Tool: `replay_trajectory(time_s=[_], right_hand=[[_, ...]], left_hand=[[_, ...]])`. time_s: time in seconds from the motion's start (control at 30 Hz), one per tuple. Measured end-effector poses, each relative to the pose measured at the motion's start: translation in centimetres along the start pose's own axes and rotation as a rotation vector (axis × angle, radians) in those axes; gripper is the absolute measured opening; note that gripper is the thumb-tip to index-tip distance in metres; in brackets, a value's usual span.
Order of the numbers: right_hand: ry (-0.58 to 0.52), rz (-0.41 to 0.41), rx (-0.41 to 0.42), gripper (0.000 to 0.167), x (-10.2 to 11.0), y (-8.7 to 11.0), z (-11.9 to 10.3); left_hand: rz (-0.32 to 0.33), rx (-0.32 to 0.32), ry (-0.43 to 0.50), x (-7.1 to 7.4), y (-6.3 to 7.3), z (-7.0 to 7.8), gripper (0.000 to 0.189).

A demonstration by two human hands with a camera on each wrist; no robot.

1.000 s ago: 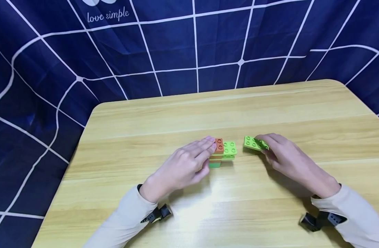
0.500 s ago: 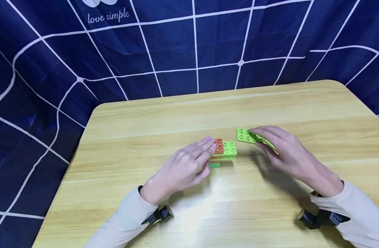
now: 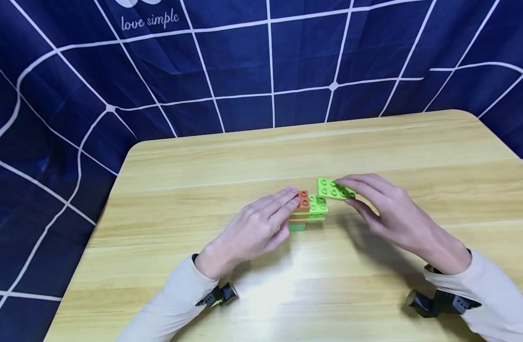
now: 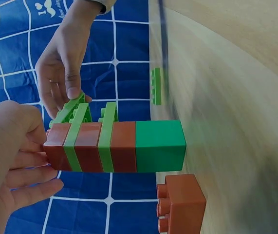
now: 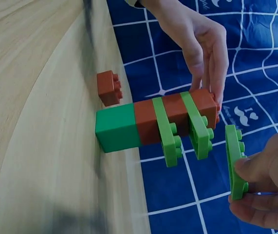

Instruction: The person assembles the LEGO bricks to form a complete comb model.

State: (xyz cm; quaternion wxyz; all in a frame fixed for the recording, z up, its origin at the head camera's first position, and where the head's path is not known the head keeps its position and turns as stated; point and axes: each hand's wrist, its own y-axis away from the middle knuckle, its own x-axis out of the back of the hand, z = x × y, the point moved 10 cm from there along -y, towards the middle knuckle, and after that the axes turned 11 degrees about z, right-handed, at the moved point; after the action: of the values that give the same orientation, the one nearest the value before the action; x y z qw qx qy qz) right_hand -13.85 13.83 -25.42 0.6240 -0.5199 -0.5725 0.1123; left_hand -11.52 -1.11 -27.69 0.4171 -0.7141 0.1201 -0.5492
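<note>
A toy brick tower stands on the table, with a green brick (image 5: 118, 127) at its base. Above that, orange-brown bricks alternate with two light green plates (image 5: 166, 136) that jut out to the right. My left hand (image 3: 252, 225) holds the tower near its top orange-brown brick (image 3: 303, 202), thumb on one side and fingers on the other. My right hand (image 3: 394, 216) pinches a loose light green plate (image 3: 327, 188) by its right end, studs up. This plate is raised, and its left end overlaps the tower's upper plate in the head view.
A loose orange-brown brick (image 4: 186, 204) lies on the table close to the tower, hidden in the head view. Another light green plate (image 4: 156, 87) lies on the table on the right-hand side. A dark blue checked curtain (image 3: 235, 61) hangs behind the table's far edge.
My right hand has lifted the light green plate off the table and carried it left, up to the tower's right side. My left hand has stayed at the tower.
</note>
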Motion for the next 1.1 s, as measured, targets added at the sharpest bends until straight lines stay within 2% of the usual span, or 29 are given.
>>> replay_trajectory(time_s=[0.47, 0.6, 0.87, 1.1], right_hand=[[-0.019, -0.004, 0.028, 0.049, -0.2, -0.9, -1.0], [-0.032, -0.019, 0.038, 0.049, -0.5, -1.1, -1.3], [-0.055, -0.053, 0.051, 0.047, -1.3, -1.6, -2.2], [-0.054, -0.058, 0.069, 0.045, -1.7, -1.8, -2.7]], left_hand=[[0.008, -0.008, -0.024, 0.2, -0.2, 0.0, 0.044], [0.049, 0.007, 0.008, 0.5, -0.3, -0.2, 0.04], [0.173, 0.047, 0.046, 1.9, -0.4, -0.9, 0.034], [0.199, 0.045, 0.042, 2.0, -0.4, -1.0, 0.033]])
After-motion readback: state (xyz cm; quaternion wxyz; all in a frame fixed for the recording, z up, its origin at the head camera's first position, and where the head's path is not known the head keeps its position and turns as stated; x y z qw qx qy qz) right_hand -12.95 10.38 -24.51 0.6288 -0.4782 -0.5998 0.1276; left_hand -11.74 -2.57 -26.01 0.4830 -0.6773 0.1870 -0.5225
